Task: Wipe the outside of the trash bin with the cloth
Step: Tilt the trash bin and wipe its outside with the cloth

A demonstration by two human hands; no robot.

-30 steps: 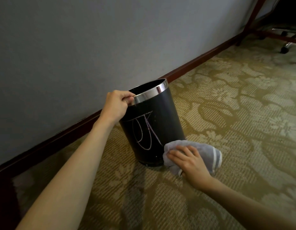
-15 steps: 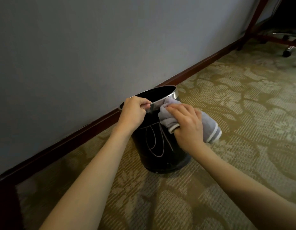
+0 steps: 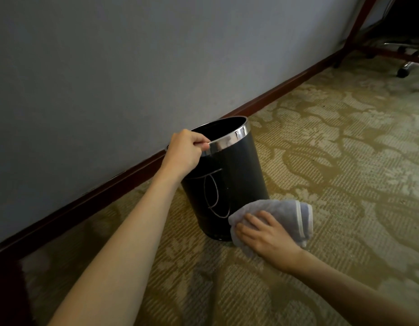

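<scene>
A black cylindrical trash bin (image 3: 236,175) with a shiny metal rim stands on the carpet close to the wall, tilted slightly. White chalk-like lines mark its front side. My left hand (image 3: 185,151) grips the rim at its near left. My right hand (image 3: 267,234) presses a folded grey cloth (image 3: 286,215) with a white stripe against the bin's lower right side, near the base, fingers spread over the cloth.
A grey wall with a dark wooden baseboard (image 3: 109,187) runs behind the bin. Patterned beige carpet (image 3: 345,161) stretches to the right. At the far upper right stand wooden desk legs (image 3: 354,27) and an office chair's wheeled base (image 3: 403,69).
My right hand has swept the cloth from the top of the bin near the rim down its side to the base. My left hand has kept its hold on the rim.
</scene>
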